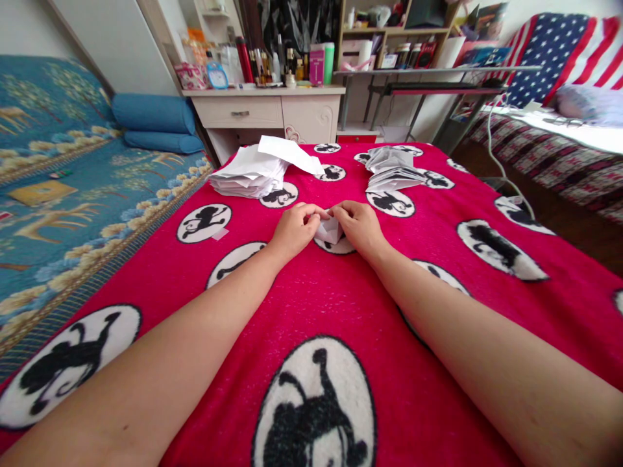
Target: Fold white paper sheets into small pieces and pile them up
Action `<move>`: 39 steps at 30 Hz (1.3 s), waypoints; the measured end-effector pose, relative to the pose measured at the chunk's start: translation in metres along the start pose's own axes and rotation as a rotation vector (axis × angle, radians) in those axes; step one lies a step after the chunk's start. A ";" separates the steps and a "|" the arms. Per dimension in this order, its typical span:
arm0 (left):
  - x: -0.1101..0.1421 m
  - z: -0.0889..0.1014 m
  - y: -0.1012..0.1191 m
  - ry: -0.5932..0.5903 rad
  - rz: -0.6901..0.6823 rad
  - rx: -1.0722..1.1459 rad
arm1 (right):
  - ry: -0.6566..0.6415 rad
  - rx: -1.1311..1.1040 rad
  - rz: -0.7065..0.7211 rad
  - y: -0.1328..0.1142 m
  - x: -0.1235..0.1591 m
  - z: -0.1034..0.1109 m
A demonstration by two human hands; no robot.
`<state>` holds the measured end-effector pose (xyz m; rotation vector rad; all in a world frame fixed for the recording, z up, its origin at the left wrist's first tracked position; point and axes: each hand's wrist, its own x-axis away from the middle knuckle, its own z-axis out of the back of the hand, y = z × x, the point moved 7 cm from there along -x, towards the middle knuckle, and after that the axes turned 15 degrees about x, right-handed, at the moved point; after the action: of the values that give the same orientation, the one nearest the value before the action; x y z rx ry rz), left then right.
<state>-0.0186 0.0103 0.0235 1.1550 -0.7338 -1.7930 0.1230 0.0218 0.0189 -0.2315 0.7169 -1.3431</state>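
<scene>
Between my two hands is a small folded piece of white paper [329, 231], low over the red cloth. My left hand [298, 228] pinches its left upper edge, fingers curled in. From the other side my right hand [357, 226] grips the right upper edge, thumb and fingertips close to those of the left. The fingers cover the paper's top part. Beyond my left hand lies a pile of loose white paper sheets [250, 174]. A stack of folded papers [392, 170] sits beyond my right hand.
A red cloth with black-and-white animal ovals [341, 298] covers the surface. A small paper scrap [220, 234] lies left of my hands. A blue patterned sofa [97, 188] stands at left, a white dresser [243, 111] with bottles behind, a desk [438, 87] at back right.
</scene>
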 end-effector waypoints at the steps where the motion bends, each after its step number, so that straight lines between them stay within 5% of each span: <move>1: 0.000 0.000 0.000 0.001 0.001 0.000 | 0.000 -0.002 0.001 0.000 0.000 0.000; 39: -0.002 -0.001 -0.003 0.009 -0.020 -0.008 | 0.009 -0.011 0.006 0.000 0.000 0.000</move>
<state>-0.0181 0.0132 0.0217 1.1680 -0.7111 -1.8042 0.1227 0.0219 0.0191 -0.2321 0.7321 -1.3355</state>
